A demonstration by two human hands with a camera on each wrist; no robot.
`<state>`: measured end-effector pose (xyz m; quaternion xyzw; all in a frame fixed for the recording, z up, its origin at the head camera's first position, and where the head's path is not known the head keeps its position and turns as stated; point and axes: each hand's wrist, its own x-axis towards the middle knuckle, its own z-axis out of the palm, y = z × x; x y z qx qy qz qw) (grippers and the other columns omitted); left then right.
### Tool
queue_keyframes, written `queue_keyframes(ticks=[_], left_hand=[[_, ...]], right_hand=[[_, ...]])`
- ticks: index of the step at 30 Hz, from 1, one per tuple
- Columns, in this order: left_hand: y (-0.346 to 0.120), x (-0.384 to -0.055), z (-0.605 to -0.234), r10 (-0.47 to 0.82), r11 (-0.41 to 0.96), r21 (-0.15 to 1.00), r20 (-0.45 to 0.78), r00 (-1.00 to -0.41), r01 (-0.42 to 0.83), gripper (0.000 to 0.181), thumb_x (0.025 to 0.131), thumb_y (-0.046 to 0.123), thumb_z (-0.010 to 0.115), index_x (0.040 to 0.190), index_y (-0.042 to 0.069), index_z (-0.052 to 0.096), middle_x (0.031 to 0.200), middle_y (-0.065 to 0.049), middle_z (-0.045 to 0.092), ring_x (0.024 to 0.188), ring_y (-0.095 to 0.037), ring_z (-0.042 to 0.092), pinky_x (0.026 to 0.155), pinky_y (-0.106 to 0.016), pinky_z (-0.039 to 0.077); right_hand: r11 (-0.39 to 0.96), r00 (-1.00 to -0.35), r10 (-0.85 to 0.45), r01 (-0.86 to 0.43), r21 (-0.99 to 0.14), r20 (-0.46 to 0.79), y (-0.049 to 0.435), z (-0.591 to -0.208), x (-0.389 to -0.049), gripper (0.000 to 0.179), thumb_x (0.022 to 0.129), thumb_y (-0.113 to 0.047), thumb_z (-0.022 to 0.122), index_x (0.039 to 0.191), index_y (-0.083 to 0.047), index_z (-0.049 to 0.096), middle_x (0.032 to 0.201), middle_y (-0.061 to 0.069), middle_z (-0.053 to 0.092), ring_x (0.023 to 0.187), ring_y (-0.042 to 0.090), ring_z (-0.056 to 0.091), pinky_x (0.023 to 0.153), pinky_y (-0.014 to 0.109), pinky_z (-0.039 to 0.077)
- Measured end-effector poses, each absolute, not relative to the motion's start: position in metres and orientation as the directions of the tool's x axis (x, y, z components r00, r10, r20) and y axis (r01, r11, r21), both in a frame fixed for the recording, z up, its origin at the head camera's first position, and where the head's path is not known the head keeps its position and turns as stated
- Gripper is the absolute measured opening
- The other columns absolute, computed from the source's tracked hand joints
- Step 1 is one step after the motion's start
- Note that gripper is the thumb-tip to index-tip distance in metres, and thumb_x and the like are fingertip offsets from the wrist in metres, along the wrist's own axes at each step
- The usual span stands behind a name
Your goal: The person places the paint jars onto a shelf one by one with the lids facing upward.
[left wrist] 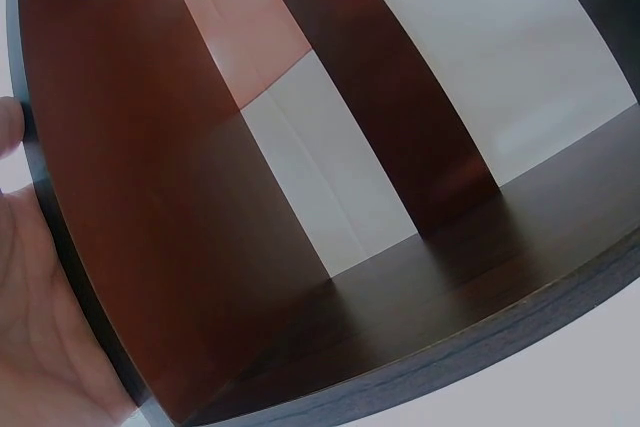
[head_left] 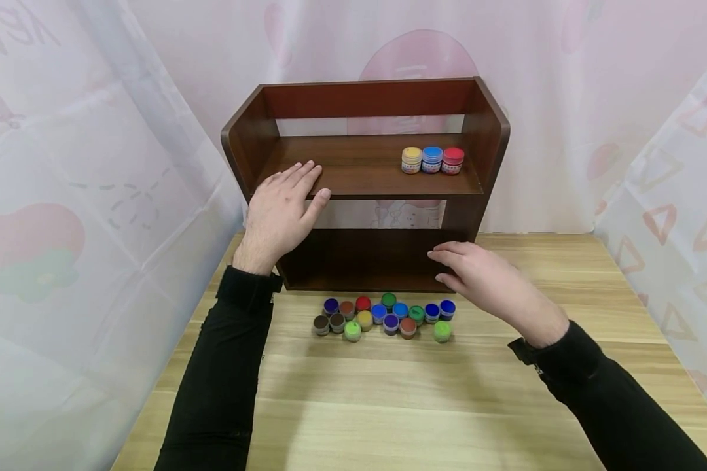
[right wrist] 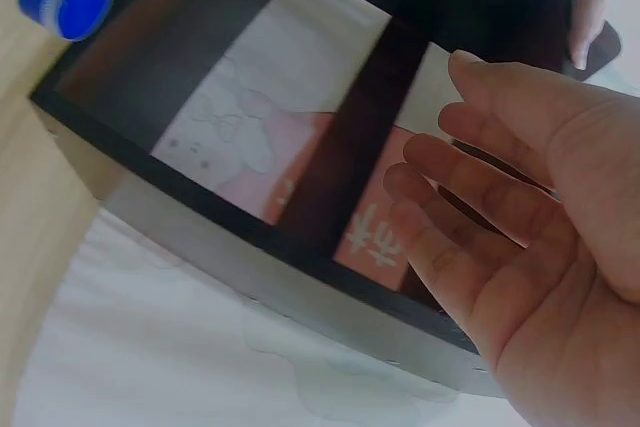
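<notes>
A dark brown two-tier wooden shelf (head_left: 353, 190) stands at the back of the table. My left hand (head_left: 279, 212) lies palm down over the left front of its upper board, fingers straight and together; the left wrist view shows part of that hand (left wrist: 50, 317) beside the board. Near the shelf's lower right side, my right hand (head_left: 483, 275) hovers with loosely bent fingers and nothing in them. On the upper board's right end sit three small paint jars: a yellow-lidded jar (head_left: 412, 160), a blue-lidded jar (head_left: 432, 159) and a red-lidded jar (head_left: 452, 161).
Several more small jars with coloured lids, among them a brown-lidded jar (head_left: 321, 325) and a light green-lidded jar (head_left: 442, 331), stand loosely grouped before the shelf on the wooden table (head_left: 389, 405). Patterned white curtains (head_left: 565, 118) hang behind and at both sides.
</notes>
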<state>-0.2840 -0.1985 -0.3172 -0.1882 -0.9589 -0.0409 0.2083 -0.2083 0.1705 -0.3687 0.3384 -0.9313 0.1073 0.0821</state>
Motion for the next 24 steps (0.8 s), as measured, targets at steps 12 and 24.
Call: queue_keyframes(ticks=[12, 24], left_hand=[[-0.199, -0.284, -0.317, 0.346, 0.927, -0.010, 0.416, -0.841, 0.376, 0.080, 0.105, 0.068, 0.014, 0.164, 0.018, 0.037, 0.167, -0.003, 0.035, 0.155, -0.020, 0.028, 0.127, -0.044, 0.018], [-0.199, -0.284, -0.317, 0.350, 0.923, -0.006, 0.423, -0.836, 0.384, 0.080, 0.106, 0.068, 0.015, 0.163, 0.018, 0.038, 0.166, -0.003, 0.036, 0.154, -0.020, 0.028, 0.126, -0.044, 0.019]], right_hand=[[0.772, -0.800, -0.583, -0.600, -0.208, 0.146, 0.181, -0.409, -0.213, 0.046, 0.095, -0.023, 0.075, 0.135, -0.001, 0.068, 0.133, 0.016, 0.067, 0.119, 0.032, 0.066, 0.096, 0.045, 0.057], [0.778, -0.814, -0.571, -0.579, -0.245, 0.109, 0.189, -0.445, -0.217, 0.043, 0.094, -0.016, 0.077, 0.133, 0.000, 0.069, 0.129, 0.018, 0.068, 0.117, 0.033, 0.067, 0.095, 0.047, 0.058]])
